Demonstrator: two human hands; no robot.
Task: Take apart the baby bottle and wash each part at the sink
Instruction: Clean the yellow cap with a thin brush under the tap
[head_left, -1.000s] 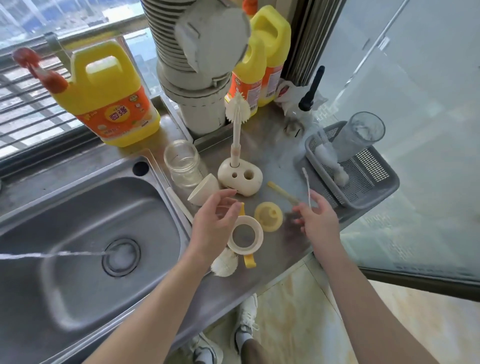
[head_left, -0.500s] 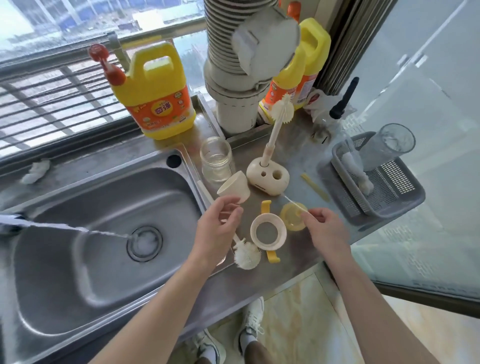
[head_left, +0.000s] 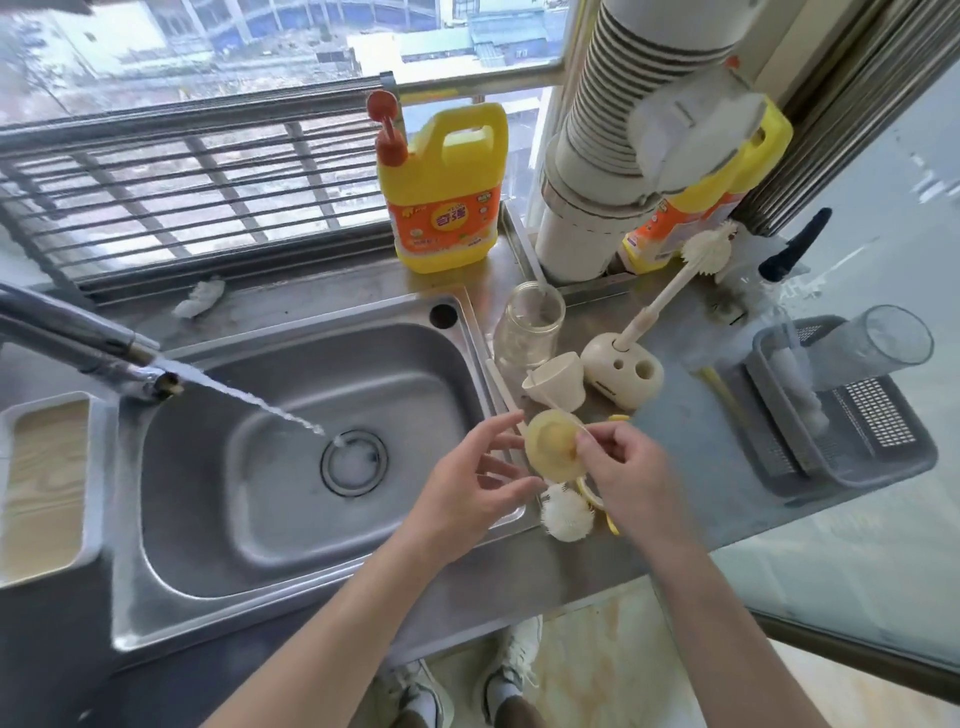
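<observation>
My right hand (head_left: 628, 467) pinches the yellow teat (head_left: 551, 451) by its right edge, fingers curled round it, and holds it up over the strip of worktop (head_left: 691, 452) just right of the sink (head_left: 208, 493). A thin pale rod (head_left: 558, 410) slants across the teat's upper rim toward those fingers; it is too blurred for me to tell whether I grip it too. My left hand (head_left: 467, 483) is open, fingers spread, their tips close to the teat's left rim, and I cannot tell whether they touch it. Just below both hands a bottle brush (head_left: 566, 512) lies on the worktop with its white bristle head toward me, and under my right hand part of the collar ring (head_left: 592, 496) with its yellow handles shows. Just beyond the hands stands the cream cap (head_left: 556, 384), tilted, with the glass bottle (head_left: 530, 325) behind it and the brush holder (head_left: 623, 374) to its right, a second brush (head_left: 706, 249) upright in it. Well to the right of my right hand sits a grey basket (head_left: 841, 467) carrying a clear cup (head_left: 893, 343). To the left of my left hand, the tap (head_left: 78, 338) runs a stream of water (head_left: 249, 405) down to the drain (head_left: 353, 462). Far beyond, a yellow detergent jug (head_left: 447, 187) stands by the window.
</observation>
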